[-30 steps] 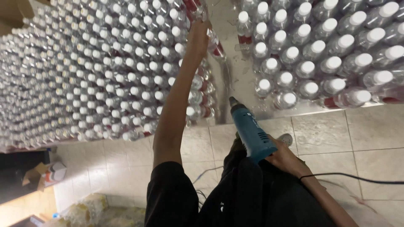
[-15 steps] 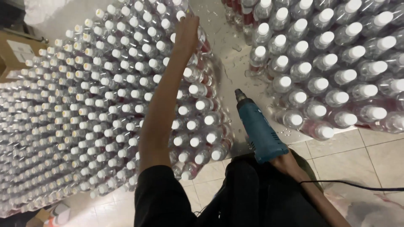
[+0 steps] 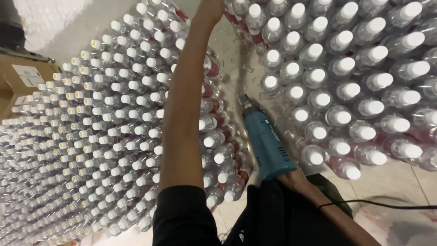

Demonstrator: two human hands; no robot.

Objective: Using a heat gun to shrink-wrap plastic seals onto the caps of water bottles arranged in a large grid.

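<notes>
Heat gun fills narrow aisle (bottles crowd both edges).

My right hand grips the blue heat gun; my left hand reaches out over the capped bottles.

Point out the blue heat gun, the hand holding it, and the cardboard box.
blue heat gun (image 3: pixel 268 146), head view, on its blue body.
right hand (image 3: pixel 291 178), head view, at the grip.
cardboard box (image 3: pixel 20 77), head view, on its top face.
</notes>
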